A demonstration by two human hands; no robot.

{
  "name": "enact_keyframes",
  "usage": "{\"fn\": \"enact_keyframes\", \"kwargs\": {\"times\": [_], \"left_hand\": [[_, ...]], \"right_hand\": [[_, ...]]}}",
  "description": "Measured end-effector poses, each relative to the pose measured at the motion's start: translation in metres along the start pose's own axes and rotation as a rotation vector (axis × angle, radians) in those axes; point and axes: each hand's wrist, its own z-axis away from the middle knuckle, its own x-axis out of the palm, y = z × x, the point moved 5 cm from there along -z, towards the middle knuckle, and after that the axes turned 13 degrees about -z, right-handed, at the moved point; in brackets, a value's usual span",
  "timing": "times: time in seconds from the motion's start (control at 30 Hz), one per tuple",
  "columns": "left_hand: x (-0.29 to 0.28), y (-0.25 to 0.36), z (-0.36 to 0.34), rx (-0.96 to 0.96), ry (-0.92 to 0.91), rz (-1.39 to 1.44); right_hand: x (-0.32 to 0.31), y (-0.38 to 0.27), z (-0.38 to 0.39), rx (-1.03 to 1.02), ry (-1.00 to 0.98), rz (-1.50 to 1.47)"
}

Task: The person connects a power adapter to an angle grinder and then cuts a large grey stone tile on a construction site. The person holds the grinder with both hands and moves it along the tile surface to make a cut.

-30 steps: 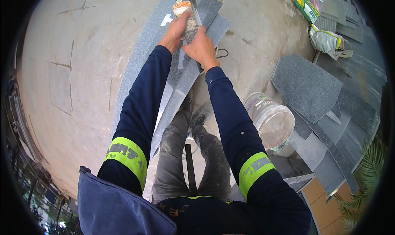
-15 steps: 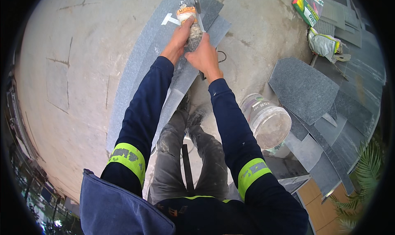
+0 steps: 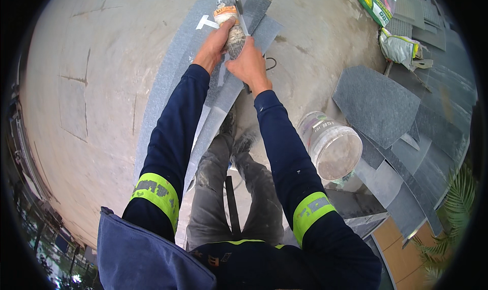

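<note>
Left hand (image 3: 214, 45) and right hand (image 3: 250, 66) grasp the grinder-like tool (image 3: 225, 14); its long axis runs near to far, right hand nearer.

The left hand (image 3: 216, 45) and right hand (image 3: 250, 65) hide part of the power tool (image 3: 236, 38); the picture's upper edge cuts off the thin strip (image 3: 243, 23) beside it and the green-red bag (image 3: 378, 5).
</note>
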Motion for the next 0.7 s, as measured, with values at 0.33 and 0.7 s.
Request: {"fn": "enact_keyframes", "kwargs": {"times": [0.33,0.7], "left_hand": [[0.023,-0.015,0.041,0.022,0.054,0.041],[0.025,-0.019,0.046,0.007,0.063,0.034]], "right_hand": [[-0.003,0.019,0.034,-0.001,0.023,-0.013],[-0.003,0.022,0.038,0.005,0.010,-0.018]]}}
